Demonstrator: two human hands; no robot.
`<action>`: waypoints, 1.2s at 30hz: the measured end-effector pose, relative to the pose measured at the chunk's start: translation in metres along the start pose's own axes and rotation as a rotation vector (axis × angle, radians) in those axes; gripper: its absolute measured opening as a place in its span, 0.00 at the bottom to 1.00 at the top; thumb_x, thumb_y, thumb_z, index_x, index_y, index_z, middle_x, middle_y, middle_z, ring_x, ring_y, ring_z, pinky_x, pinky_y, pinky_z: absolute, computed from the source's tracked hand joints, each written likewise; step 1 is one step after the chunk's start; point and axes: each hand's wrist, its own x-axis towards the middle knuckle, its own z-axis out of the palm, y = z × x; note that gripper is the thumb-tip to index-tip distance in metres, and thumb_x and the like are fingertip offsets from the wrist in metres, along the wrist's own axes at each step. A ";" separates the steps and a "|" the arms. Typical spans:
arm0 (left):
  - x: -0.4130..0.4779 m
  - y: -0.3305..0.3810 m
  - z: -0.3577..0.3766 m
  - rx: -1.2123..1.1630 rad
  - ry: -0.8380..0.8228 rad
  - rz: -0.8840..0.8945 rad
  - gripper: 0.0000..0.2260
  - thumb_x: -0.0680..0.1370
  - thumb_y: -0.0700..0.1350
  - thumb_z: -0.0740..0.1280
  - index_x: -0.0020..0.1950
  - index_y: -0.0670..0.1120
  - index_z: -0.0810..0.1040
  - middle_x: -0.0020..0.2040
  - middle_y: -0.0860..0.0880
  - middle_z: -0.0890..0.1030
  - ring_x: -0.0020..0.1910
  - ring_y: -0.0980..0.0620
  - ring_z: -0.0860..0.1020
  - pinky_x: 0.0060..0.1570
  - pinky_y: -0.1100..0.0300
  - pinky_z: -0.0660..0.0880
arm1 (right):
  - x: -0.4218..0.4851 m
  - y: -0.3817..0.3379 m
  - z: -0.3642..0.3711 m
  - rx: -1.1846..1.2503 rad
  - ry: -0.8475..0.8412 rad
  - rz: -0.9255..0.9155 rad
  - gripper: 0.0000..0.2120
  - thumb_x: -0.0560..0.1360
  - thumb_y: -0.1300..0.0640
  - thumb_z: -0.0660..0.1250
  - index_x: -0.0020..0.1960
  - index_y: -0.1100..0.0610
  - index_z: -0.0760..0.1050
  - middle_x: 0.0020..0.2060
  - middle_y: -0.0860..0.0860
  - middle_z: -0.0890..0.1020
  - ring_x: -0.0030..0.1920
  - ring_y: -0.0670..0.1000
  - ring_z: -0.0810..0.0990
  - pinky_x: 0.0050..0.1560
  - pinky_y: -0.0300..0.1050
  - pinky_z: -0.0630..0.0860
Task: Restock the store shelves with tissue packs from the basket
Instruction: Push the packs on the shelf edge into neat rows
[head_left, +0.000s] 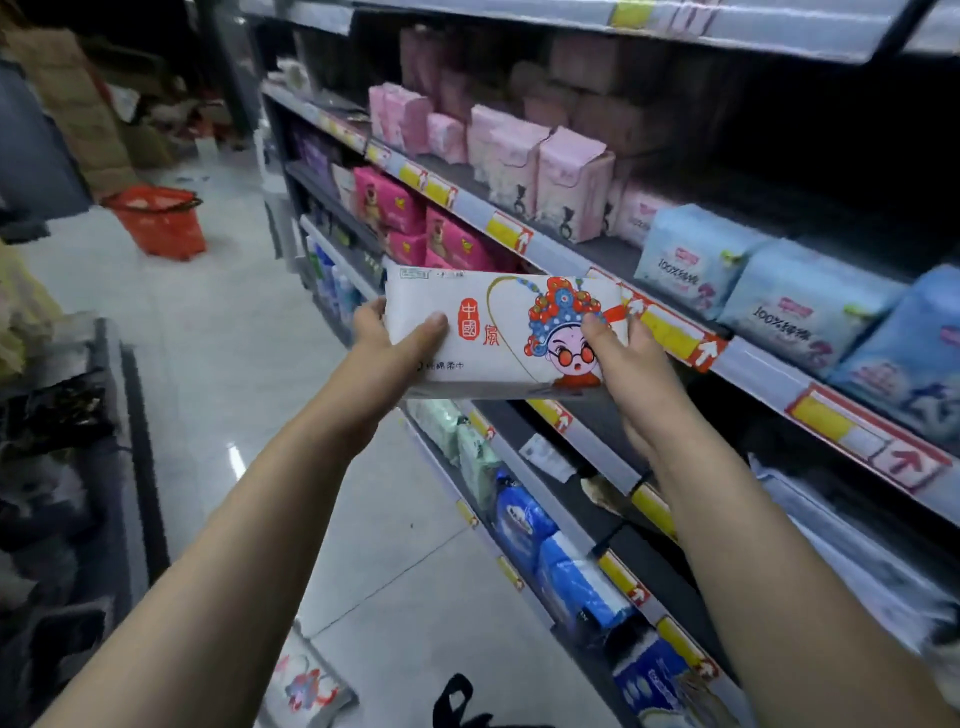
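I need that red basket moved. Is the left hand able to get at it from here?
Probably not: the red basket stands well down the aisle, and the left hand grips the tissue pack.

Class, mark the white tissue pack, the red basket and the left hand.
white tissue pack (501, 317): head view, printed front face.
red basket (166, 228): head view, side wall.
left hand (389, 340): head view, base of thumb.

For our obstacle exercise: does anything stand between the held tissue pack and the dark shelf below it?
Nothing visible does: left hand and right hand hold the tissue pack before that open shelf.
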 end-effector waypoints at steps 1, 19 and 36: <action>0.009 0.007 -0.001 0.008 -0.033 0.026 0.35 0.74 0.57 0.70 0.74 0.48 0.57 0.63 0.54 0.74 0.59 0.57 0.76 0.57 0.61 0.73 | -0.002 -0.007 0.001 0.003 0.043 -0.017 0.10 0.79 0.47 0.65 0.58 0.48 0.73 0.52 0.47 0.84 0.52 0.48 0.84 0.59 0.51 0.78; 0.069 0.161 0.045 -0.011 -0.523 0.504 0.26 0.73 0.62 0.66 0.67 0.54 0.67 0.60 0.52 0.77 0.55 0.55 0.78 0.51 0.61 0.77 | -0.085 -0.167 -0.015 -0.049 0.762 -0.413 0.07 0.80 0.52 0.63 0.57 0.49 0.73 0.48 0.42 0.82 0.45 0.37 0.81 0.40 0.29 0.77; -0.008 0.274 0.178 -0.095 -0.906 0.810 0.34 0.66 0.62 0.66 0.71 0.57 0.64 0.68 0.50 0.70 0.62 0.50 0.74 0.66 0.46 0.70 | -0.170 -0.235 -0.133 -0.096 1.271 -0.623 0.10 0.79 0.51 0.65 0.59 0.52 0.75 0.53 0.47 0.83 0.51 0.44 0.82 0.46 0.35 0.78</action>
